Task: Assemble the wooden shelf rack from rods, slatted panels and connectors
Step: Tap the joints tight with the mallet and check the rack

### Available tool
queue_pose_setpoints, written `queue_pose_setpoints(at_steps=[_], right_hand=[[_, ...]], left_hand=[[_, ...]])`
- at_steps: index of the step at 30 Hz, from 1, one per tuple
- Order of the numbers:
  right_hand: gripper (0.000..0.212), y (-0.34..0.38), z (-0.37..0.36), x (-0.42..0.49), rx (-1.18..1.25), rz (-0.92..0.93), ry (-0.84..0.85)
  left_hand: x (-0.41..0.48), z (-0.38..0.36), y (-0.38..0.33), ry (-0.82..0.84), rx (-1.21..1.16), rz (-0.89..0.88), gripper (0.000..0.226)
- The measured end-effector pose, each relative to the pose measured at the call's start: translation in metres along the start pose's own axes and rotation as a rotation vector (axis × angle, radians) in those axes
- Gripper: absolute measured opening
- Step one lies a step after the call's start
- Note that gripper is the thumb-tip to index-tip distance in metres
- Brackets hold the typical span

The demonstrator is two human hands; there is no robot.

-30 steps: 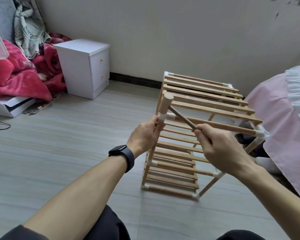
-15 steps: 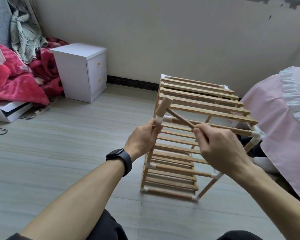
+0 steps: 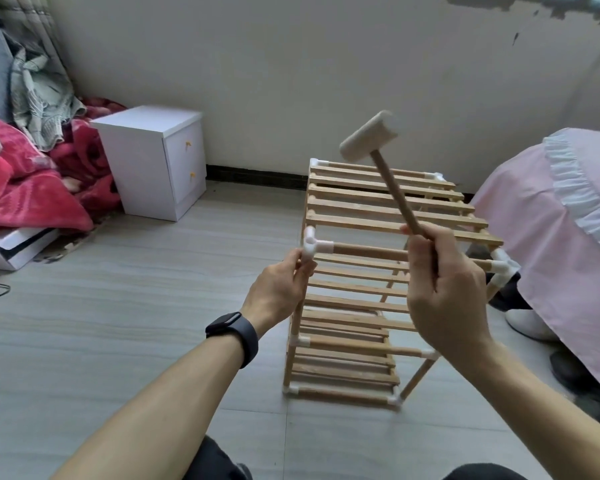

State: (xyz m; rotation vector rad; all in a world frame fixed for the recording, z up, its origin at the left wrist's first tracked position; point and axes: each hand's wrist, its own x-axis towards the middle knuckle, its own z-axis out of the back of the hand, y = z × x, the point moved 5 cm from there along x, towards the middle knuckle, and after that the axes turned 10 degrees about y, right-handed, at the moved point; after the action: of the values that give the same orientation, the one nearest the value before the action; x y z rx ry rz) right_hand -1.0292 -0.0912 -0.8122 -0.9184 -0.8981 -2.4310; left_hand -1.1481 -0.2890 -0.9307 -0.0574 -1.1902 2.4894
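The wooden shelf rack [image 3: 378, 216] stands upright on the floor in front of me, with several slatted tiers and white plastic connectors at its corners. My left hand [image 3: 278, 292] grips the near left upright rod just under the top white connector [image 3: 312, 245]. My right hand [image 3: 444, 292] is closed round the handle of a small wooden mallet [image 3: 369, 135]. The mallet head is raised above the top slatted panel, well clear of the connector. A rod [image 3: 368, 251] runs from that connector across the near top edge to the right corner connector [image 3: 501, 268].
A white two-drawer cabinet [image 3: 153, 157] stands against the wall at the left, beside a pile of red blankets [image 3: 32, 188] and a white box [image 3: 14, 247]. A pink-covered bed [image 3: 561, 237] is close on the rack's right side, with shoes beneath it.
The mallet head rested on the near left top connector earlier. My right hand has since swung it up and to the right, away from the connector. My left hand has kept its grip.
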Motion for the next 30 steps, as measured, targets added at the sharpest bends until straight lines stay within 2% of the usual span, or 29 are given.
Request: queue_pose_setpoints(at_steps=[1,2,4,5,8,12,15,16,17,19,20,23,25,30], right_hand=[[0.019,0.002,0.000,0.000,-0.010,0.011,0.004],[0.019,0.002,-0.005,0.000,-0.066,0.028,0.104],[0.022,-0.007,-0.028,-0.010,-0.202,-0.023,0.485],[0.024,-0.011,-0.030,-0.012,-0.210,-0.047,0.560],[0.024,-0.008,-0.014,-0.002,-0.061,-0.042,0.340],[0.020,-0.006,-0.002,0.007,-0.011,-0.079,0.202],[0.021,-0.006,0.007,0.008,0.072,-0.078,0.019],[0.022,-0.006,0.007,0.007,0.072,-0.062,0.043],[0.022,-0.006,0.000,0.007,0.005,-0.044,0.161],[0.023,-0.011,-0.022,-0.001,-0.171,-0.066,0.528],[0.024,-0.013,-0.023,-0.003,-0.176,-0.086,0.575],[0.019,-0.009,-0.010,0.007,0.005,-0.104,0.339],[0.016,-0.010,-0.008,0.021,0.045,-0.150,0.246],[0.026,-0.046,-0.040,0.091,-0.006,-0.343,0.347]], left_hand=[[0.000,0.000,0.000,0.001,-0.001,0.000,0.027],[0.000,-0.001,-0.001,0.000,-0.001,0.000,0.027],[-0.001,-0.001,0.000,-0.003,-0.005,0.005,0.024],[-0.001,0.000,0.000,-0.005,-0.006,0.007,0.023],[-0.001,0.001,0.000,-0.007,0.006,-0.005,0.023],[-0.001,0.000,0.000,0.000,0.007,-0.007,0.027],[0.000,0.001,-0.001,-0.001,0.012,-0.011,0.027],[0.000,0.000,-0.001,0.000,0.013,-0.013,0.027],[0.000,0.000,-0.001,0.001,0.014,-0.012,0.026],[-0.001,0.000,0.000,-0.001,0.015,-0.004,0.025],[-0.001,0.000,0.000,0.002,0.020,-0.004,0.025],[-0.001,0.000,0.001,0.002,0.026,-0.021,0.026],[-0.001,-0.002,0.001,0.003,0.019,-0.028,0.025],[0.000,-0.004,0.003,-0.004,0.041,-0.043,0.024]])
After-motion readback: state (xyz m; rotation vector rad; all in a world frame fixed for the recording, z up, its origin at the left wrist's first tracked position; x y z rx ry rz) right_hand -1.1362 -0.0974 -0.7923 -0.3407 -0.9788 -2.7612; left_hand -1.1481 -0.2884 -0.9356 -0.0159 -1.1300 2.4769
